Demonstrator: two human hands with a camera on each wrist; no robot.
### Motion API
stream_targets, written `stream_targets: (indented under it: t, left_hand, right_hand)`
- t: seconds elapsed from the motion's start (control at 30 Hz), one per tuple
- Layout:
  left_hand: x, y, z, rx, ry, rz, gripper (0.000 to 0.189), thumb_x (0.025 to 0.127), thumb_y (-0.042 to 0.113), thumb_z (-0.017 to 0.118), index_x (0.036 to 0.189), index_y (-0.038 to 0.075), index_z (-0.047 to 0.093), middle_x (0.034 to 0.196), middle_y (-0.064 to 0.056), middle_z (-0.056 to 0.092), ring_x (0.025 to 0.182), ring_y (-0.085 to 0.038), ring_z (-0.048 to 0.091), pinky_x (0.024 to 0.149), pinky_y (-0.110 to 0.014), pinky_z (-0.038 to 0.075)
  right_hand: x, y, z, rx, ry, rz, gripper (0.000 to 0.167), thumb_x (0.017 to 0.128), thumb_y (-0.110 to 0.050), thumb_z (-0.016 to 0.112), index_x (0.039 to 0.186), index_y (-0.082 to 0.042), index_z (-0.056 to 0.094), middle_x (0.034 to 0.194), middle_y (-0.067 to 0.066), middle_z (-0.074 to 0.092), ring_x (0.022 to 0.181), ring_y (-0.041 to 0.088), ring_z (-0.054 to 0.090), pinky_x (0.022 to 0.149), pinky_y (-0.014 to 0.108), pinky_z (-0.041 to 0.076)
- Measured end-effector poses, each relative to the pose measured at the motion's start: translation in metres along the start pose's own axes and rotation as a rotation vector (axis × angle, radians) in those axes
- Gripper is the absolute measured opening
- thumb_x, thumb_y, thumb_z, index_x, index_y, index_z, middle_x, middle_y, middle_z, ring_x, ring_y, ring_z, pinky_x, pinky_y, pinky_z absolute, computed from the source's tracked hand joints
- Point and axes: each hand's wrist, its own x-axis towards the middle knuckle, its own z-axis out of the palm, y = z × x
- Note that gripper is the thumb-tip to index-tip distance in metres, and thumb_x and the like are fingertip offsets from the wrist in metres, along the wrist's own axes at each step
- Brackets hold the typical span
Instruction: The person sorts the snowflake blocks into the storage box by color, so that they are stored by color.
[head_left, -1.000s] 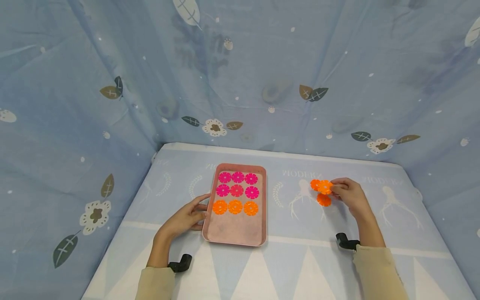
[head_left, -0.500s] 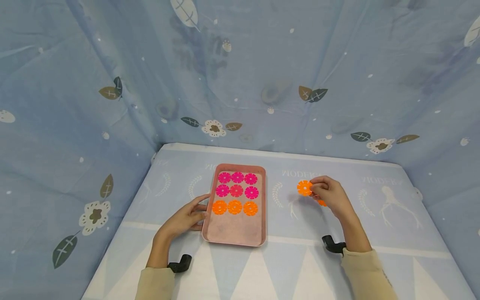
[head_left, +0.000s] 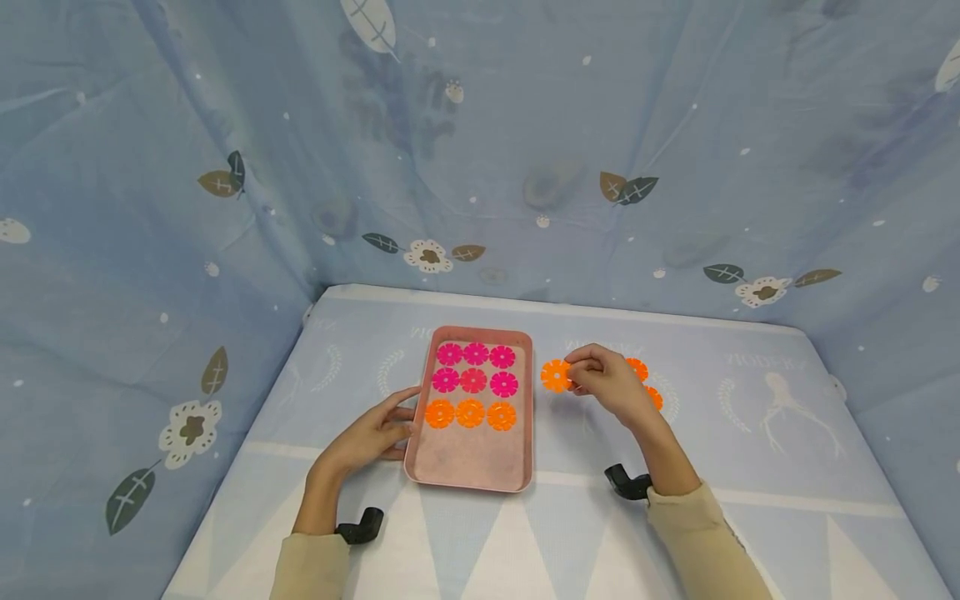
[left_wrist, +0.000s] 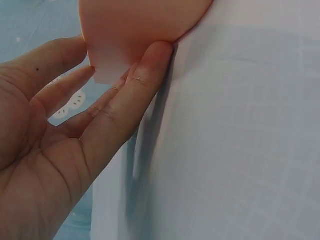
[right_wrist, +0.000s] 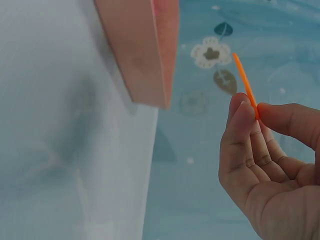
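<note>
My right hand (head_left: 611,387) pinches an orange interlocking disc (head_left: 555,376), notched like a flower, between thumb and fingers. It hangs just right of the pink tray (head_left: 468,462); the right wrist view shows the disc (right_wrist: 245,82) edge-on. At the tray's left side, my left hand (head_left: 371,433) rests its fingertips against the wall, fingers extended, as the left wrist view shows at the tray corner (left_wrist: 130,30). Inside the tray lie two rows of pink and reddish discs (head_left: 476,354) and one row of orange discs (head_left: 470,413).
Two more orange discs (head_left: 652,398) lie on the patterned tablecloth (head_left: 750,433), partly hidden behind the right hand. Blue curtain (head_left: 525,167) closes off the back and sides of the table.
The right hand has lifted one orange disc from the group on the right and carried it left, close to the tray. The left hand and tray have stayed put.
</note>
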Motion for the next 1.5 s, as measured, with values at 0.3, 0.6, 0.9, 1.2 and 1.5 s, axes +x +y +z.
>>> stream_targets:
  t: [0.3,0.6,0.9,1.2,1.5]
  left_hand:
    - [0.001,-0.002,-0.001,0.018,0.012,-0.006,0.061,0.102,0.011,0.059,0.156,0.026,0.035,0.142,-0.023,0.046,0.112,-0.035,0.063,0.086,-0.045,0.057]
    - [0.001,-0.003,-0.001,-0.004,0.007,-0.001,0.062,0.102,0.010,0.058,0.157,0.024,0.034,0.143,-0.024,0.045,0.113,-0.035,0.063,0.086,-0.046,0.057]
    - [0.001,-0.003,-0.002,0.000,0.004,-0.001,0.063,0.102,0.009,0.057,0.158,0.023,0.032,0.143,-0.023,0.046,0.114,-0.035,0.062,0.086,-0.046,0.057]
    - [0.002,-0.005,-0.003,-0.004,-0.010,0.010,0.063,0.102,0.009,0.057,0.158,0.024,0.031,0.143,-0.024,0.045,0.116,-0.035,0.060,0.086,-0.046,0.057]
    - [0.002,-0.005,-0.005,0.007,-0.023,0.018,0.062,0.103,0.009,0.056,0.158,0.022,0.031,0.143,-0.026,0.044,0.116,-0.036,0.060,0.085,-0.047,0.057]
  right_hand:
    - [0.018,-0.013,0.042,0.004,-0.076,-0.038,0.020,0.098,-0.007,0.062,0.115,0.005,0.061,0.097,0.017,0.066,0.088,0.038,0.064,0.080,0.043,0.058]
    - [0.037,-0.028,0.084,0.045,-0.195,-0.069,0.017,0.098,-0.004,0.061,0.113,0.004,0.063,0.085,0.018,0.059,0.080,0.043,0.061,0.077,0.053,0.056]
    - [0.056,-0.024,0.121,0.096,-0.370,-0.012,0.016,0.099,-0.005,0.061,0.113,0.002,0.063,0.093,0.013,0.066,0.089,0.052,0.061,0.084,0.056,0.056]
    - [0.068,-0.008,0.147,-0.107,-0.586,0.009,0.007,0.097,-0.004,0.063,0.103,-0.002,0.066,0.085,0.009,0.067,0.076,0.034,0.065,0.074,0.040,0.058]
    - [0.063,-0.008,0.168,-0.193,-0.719,0.080,0.008,0.093,0.002,0.065,0.100,0.000,0.067,0.086,0.011,0.068,0.064,0.025,0.064,0.064,0.036,0.060]
